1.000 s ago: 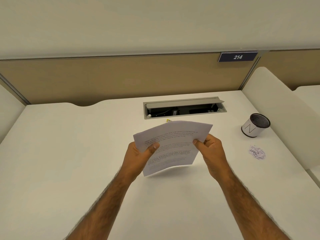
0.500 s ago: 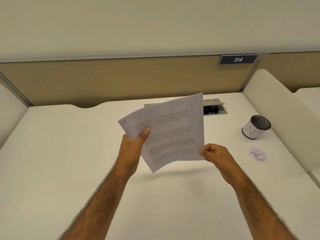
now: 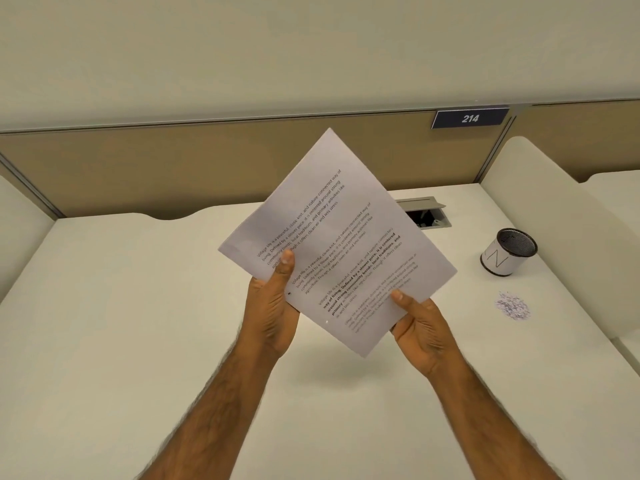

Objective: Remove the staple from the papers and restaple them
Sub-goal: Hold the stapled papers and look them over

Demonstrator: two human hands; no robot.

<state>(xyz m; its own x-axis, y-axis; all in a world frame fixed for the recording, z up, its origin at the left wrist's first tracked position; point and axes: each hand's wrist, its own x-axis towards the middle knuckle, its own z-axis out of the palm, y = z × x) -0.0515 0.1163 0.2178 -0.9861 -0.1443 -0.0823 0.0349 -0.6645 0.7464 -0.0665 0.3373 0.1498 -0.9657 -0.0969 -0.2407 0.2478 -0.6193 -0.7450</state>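
Head view: the papers [image 3: 332,244] fill the centre, held in the air above the desk [image 3: 138,306], turned like a diamond with corners at 12 and 6 o'clock.
Staple: a small dark speck on the sheet's 8 o'clock edge, just beside my left thumb, may be it; it is too small to tell.
Step in hand: I judge I am turning the stack to find the stapled corner.
Doing it well: I should keep the sheets squared, hold them lightly so they do not crease, and bring the fastened corner toward me before prying.
Left hand [image 3: 273,306]: it grips the 8 o'clock edge, thumb flat on the printed face, fingers hidden behind, forearm rising from 7 o'clock.
Right hand [image 3: 419,330]: it pinches the 5 o'clock edge, thumb on top, palm turned up under the paper.
Hands: apart, each clamped on its own edge.
Around: a cup [image 3: 507,252] at 3 o'clock, paper scraps [image 3: 512,305] at 4, a cable hatch [image 3: 424,213] at 1. I see no stapler.
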